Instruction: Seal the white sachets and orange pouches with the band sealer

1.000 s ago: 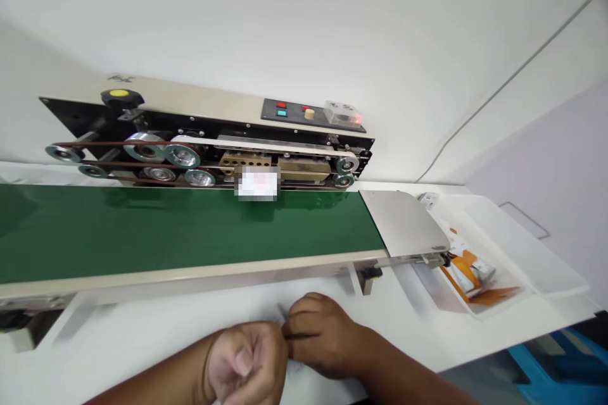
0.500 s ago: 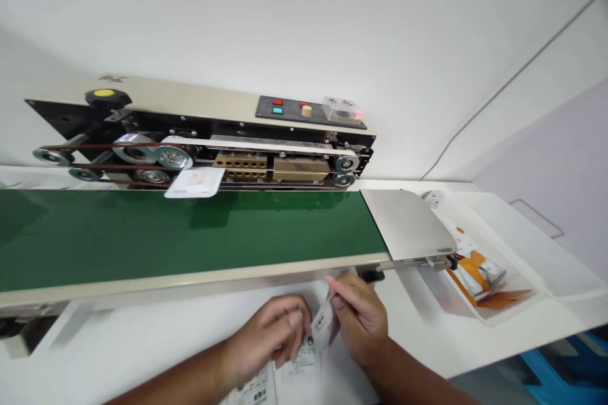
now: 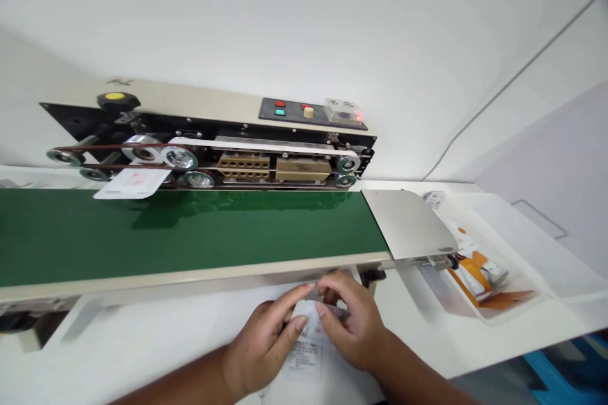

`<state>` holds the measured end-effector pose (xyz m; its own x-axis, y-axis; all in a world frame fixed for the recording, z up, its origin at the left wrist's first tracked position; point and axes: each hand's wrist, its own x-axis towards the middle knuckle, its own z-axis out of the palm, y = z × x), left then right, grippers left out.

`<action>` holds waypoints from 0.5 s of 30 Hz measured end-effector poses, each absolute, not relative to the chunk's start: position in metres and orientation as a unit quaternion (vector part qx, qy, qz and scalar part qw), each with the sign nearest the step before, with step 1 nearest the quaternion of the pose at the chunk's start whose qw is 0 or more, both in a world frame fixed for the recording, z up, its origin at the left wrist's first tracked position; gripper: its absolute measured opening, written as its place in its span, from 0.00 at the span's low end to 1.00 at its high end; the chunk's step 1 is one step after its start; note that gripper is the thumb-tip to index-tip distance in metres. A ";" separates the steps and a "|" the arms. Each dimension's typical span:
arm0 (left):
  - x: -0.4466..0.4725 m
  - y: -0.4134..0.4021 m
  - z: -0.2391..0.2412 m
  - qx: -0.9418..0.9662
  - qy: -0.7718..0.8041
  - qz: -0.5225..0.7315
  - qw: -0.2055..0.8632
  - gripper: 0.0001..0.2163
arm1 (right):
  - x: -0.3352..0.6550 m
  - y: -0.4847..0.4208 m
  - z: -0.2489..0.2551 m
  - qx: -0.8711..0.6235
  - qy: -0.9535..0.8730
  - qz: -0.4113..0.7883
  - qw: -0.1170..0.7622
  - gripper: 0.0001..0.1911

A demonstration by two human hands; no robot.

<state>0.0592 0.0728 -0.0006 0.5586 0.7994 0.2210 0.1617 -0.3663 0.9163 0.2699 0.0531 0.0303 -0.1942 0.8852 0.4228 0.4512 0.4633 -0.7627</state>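
Together, left hand (image 3: 263, 347) and right hand (image 3: 354, 326) pinch a white packet (image 3: 306, 323) (print unreadable).

The left hand (image 3: 261, 348) and right hand (image 3: 354, 326) are bare, with short fingernails (image 3: 300, 324).

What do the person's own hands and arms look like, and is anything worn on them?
The left hand and right hand are bare, without gloves. The forearms show no sleeves, and I see no watch, ring or bracelet.
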 end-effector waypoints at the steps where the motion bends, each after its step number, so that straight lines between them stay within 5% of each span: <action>1: 0.058 0.072 0.000 0.760 0.315 0.347 0.450 0.16 | 0.273 0.054 0.036 -0.464 -0.746 0.249 0.408 0.11; 10: 0.064 0.062 -0.008 0.725 0.253 0.390 0.508 0.07 | 0.309 0.052 0.086 -0.495 -0.794 0.316 0.155 0.05; 13: 0.065 0.061 -0.008 0.731 0.208 0.403 0.510 0.07 | 0.333 0.057 0.109 -0.526 -0.741 0.365 0.204 0.05; 15: 0.065 0.062 -0.007 0.741 0.196 0.395 0.507 0.09 | 0.351 0.071 0.124 -0.571 -0.648 0.380 0.331 0.06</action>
